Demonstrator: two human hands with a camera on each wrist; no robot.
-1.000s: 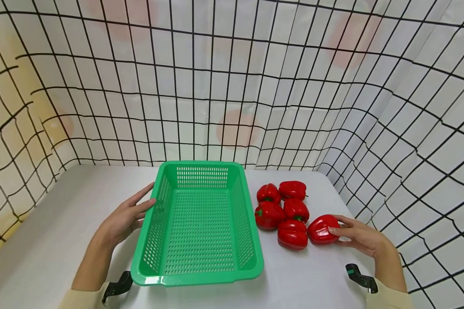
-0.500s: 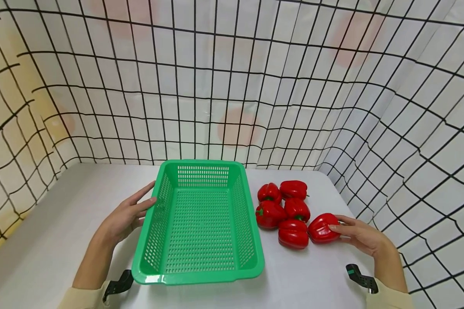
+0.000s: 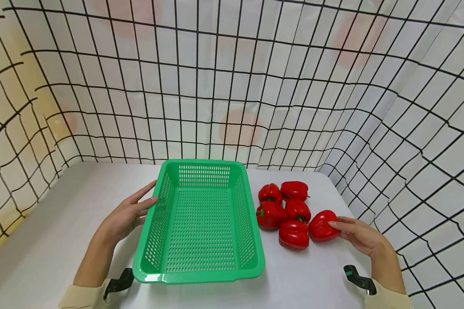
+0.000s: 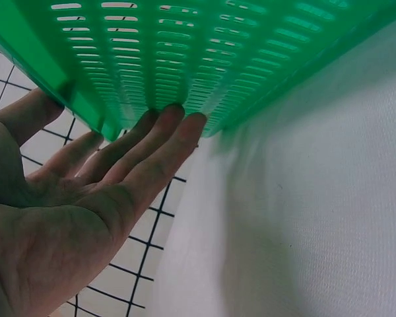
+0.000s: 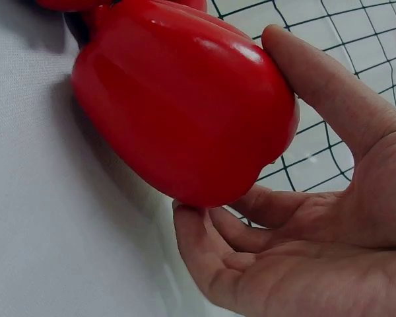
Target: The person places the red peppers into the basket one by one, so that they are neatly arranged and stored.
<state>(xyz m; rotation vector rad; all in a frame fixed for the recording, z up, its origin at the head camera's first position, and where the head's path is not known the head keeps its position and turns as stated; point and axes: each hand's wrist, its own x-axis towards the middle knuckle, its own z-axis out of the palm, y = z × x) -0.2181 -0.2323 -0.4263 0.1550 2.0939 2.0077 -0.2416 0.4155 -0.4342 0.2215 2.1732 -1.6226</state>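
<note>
Right hand [image 3: 357, 235] sits at the right end of the pepper cluster on the white bench [image 3: 62, 223]. Nearest red pepper [image 3: 323, 225] lies directly to the left of its palm, touching it. Pepper is on its side, long axis running roughly left-right toward the hand, resting on the bench. In the right wrist view the thumb [image 5: 323, 92] lies over the top of the pepper [image 5: 185, 105] and the fingers [image 5: 204, 257] curl under its lower edge, so the grip is a wrap around the pepper's end, moderately spread, not closed tight. Whether the pepper is lifted off the bench: cannot tell, looks down.

5 other red peppers [image 3: 284, 208] bunch just left of it, the closest one touching or nearly touching. Green basket [image 3: 201, 274] lies further left, between the 2 hands, with nothing in it, long axis pointing away from the person. Right hand is the nearer one to every pepper.

Left hand [image 3: 125, 216] is at the basket's left wall. Left wrist view shows straight fingers [image 4: 162, 142] with tips against the perforated basket side [image 4: 204, 59], thumb near the rim; grip spread flat, bracing, pinching nothing.

Checked cloth backdrop [image 3: 232, 86] surrounds the bench. Black wrist straps show at both cuffs.
</note>
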